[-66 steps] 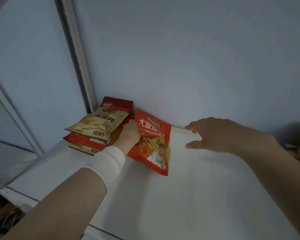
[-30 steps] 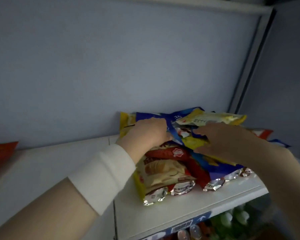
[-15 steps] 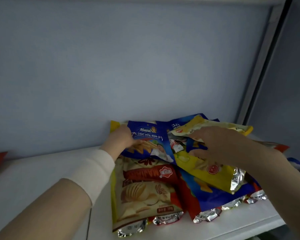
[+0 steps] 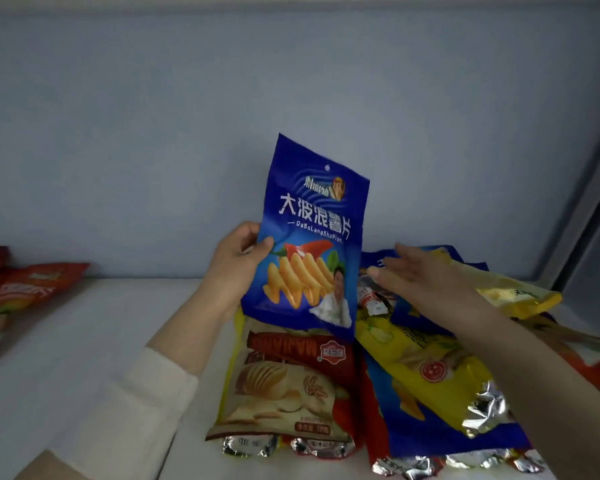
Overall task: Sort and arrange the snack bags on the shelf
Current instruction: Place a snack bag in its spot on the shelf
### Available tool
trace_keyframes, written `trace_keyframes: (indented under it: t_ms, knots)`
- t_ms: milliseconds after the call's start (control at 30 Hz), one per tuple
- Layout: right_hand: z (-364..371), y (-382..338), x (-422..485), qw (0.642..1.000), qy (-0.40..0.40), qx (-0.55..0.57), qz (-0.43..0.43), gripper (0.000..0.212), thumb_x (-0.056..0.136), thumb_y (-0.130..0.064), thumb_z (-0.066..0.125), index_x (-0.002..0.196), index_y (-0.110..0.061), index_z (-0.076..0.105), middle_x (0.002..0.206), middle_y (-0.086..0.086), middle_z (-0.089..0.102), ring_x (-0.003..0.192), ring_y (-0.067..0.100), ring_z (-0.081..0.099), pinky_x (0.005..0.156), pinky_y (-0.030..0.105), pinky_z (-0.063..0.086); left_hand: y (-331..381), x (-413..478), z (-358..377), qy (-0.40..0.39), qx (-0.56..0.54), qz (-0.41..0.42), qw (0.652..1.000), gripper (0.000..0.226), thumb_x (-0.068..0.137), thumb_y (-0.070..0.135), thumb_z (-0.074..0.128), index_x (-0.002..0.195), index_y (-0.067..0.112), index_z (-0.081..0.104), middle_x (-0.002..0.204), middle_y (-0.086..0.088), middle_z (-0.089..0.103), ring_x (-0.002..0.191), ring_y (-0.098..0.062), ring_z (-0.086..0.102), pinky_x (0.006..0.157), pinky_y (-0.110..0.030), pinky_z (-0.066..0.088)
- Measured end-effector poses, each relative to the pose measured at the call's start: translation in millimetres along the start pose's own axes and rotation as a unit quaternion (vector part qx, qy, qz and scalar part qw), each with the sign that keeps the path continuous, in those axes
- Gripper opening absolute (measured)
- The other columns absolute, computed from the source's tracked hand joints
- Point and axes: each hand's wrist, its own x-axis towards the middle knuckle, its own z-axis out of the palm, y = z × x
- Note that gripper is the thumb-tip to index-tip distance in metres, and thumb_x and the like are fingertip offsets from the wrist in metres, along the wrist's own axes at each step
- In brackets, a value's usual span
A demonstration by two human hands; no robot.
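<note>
My left hand (image 4: 234, 271) grips a blue snack bag (image 4: 310, 237) by its left edge and holds it upright above the pile. My right hand (image 4: 426, 278) hovers flat, fingers apart, over the mixed pile at the right, holding nothing. In that pile lie a beige and red chip bag (image 4: 284, 393), a yellow bag (image 4: 426, 372), a blue bag (image 4: 426, 434) under it and another yellow bag (image 4: 513, 292) at the back. Red bags (image 4: 18, 292) lie at the far left of the white shelf (image 4: 94, 341).
The grey back wall (image 4: 187, 133) rises right behind the bags. A metal upright (image 4: 582, 216) bounds the shelf on the right. Bare shelf board lies between the red bags and the pile.
My left hand pulled the blue bag out of the pile and raised it upright. My right hand let go of the yellow bag and opened. Earlier, the view swung from the red stack to this pile.
</note>
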Motion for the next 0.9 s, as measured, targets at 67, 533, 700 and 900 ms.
trace_keyframes:
  t_ms: [67,533,700,900]
  knots:
    - [10,-2,-7,0.996,-0.003,0.088,-0.006,0.068,0.079,-0.046,0.061,0.138,-0.025,0.036,0.133,-0.006,0.051,0.115,0.008,0.049,0.085,0.019,0.041,4,-16,3,0.016,-0.062,0.011,0.998,0.019,0.095,0.006,0.048,0.086,0.019,0.057,0.085,0.001,0.068,0.075,-0.013,0.065,0.07,-0.026,0.053]
    - [21,-17,-33,0.97,0.077,0.227,-0.046,0.025,0.084,-0.036,0.062,0.076,-0.013,0.059,0.077,0.005,0.054,0.077,0.019,0.053,0.068,0.032,0.041,41,-63,7,0.066,0.038,0.083,0.994,0.066,0.088,0.017,0.061,0.143,0.023,0.026,0.145,-0.007,0.039,0.131,-0.012,0.04,0.104,-0.03,0.039]
    - [34,-30,-59,0.974,0.101,0.015,-0.202,0.01,0.084,-0.032,0.065,0.092,-0.037,0.062,0.077,-0.023,0.062,0.071,-0.007,0.059,0.062,0.008,0.042,64,-81,39,-0.096,-0.029,0.046,0.994,0.089,0.065,0.06,0.064,0.141,0.032,0.029,0.138,0.01,0.048,0.124,-0.006,0.048,0.107,-0.031,0.039]
    - [24,-22,-81,0.978,-0.024,-0.021,-0.205,0.072,0.065,-0.056,0.056,0.133,-0.044,0.038,0.142,-0.029,0.032,0.133,-0.011,0.028,0.11,0.019,0.033,65,-70,35,-0.076,-0.183,-0.074,0.977,0.048,0.082,0.037,0.065,0.124,0.017,0.054,0.116,-0.007,0.067,0.102,-0.021,0.066,0.088,-0.041,0.053]
